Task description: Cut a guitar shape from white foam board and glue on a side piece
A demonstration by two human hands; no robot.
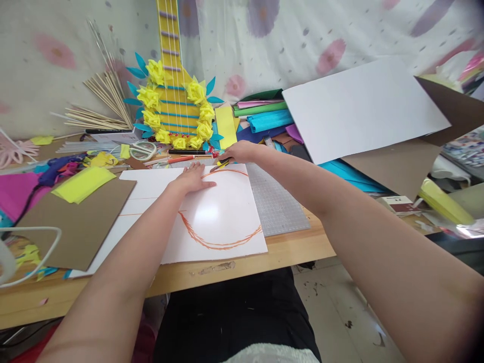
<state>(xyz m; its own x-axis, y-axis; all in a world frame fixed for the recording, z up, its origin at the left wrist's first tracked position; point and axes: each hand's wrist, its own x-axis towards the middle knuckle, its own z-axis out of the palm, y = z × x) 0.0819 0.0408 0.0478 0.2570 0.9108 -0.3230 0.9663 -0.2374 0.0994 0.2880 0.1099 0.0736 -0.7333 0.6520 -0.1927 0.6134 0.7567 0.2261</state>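
Observation:
A white board (223,201) with an orange curved outline drawn on it lies on the table, partly over a grey cutting mat (280,201). My left hand (192,179) rests flat on the board with its fingers spread, beside the upper end of the outline. At the board's far edge, my right hand (240,151) is closed around a utility knife (220,165), whose tip is close to the orange line. Most of the knife is hidden by the fingers.
Behind the hands stands a yellow paper guitar (179,101) with paper roses. Scissors (142,150) and a black pen (187,152) lie before it. Brown cardboard (83,227) covers the board's left part. A large white sheet (363,111) leans over paper rolls (270,120) at right.

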